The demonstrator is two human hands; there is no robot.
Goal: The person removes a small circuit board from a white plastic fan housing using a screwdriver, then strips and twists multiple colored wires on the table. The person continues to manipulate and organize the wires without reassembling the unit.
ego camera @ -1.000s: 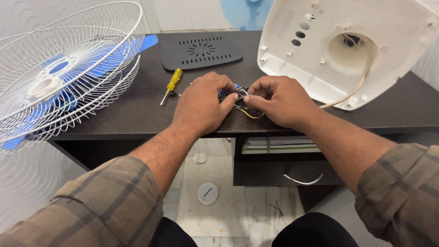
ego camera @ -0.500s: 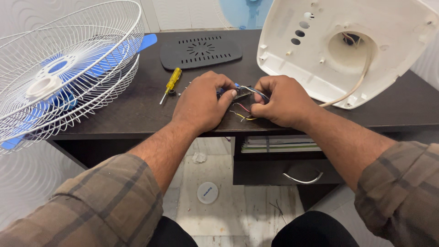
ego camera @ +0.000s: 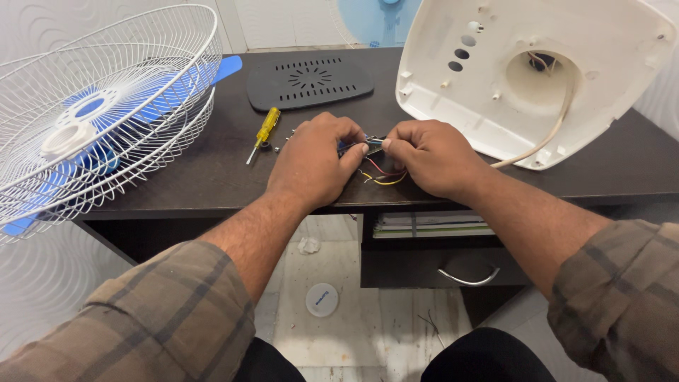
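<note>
Both hands rest near the front edge of a dark tabletop, meeting over a small bundle of coloured wires. The left hand curls its fingers down and pinches a small dark part with the wire ends, most of which is hidden under the knuckles. The right hand faces it, thumb and forefinger pressed together on the same wire ends, so the two sets of fingertips almost touch. Red and yellow loops of wire sag onto the tabletop just below them. A yellow-handled screwdriver lies just left of the left hand, apart from it. Behind the hands lies a dark vented cover plate. To the right, a white fan base housing stands tilted, underside showing, with a pale cord running from its round opening. At the left, a white wire fan guard with blue blades overhangs the tabletop's edge.
</note>
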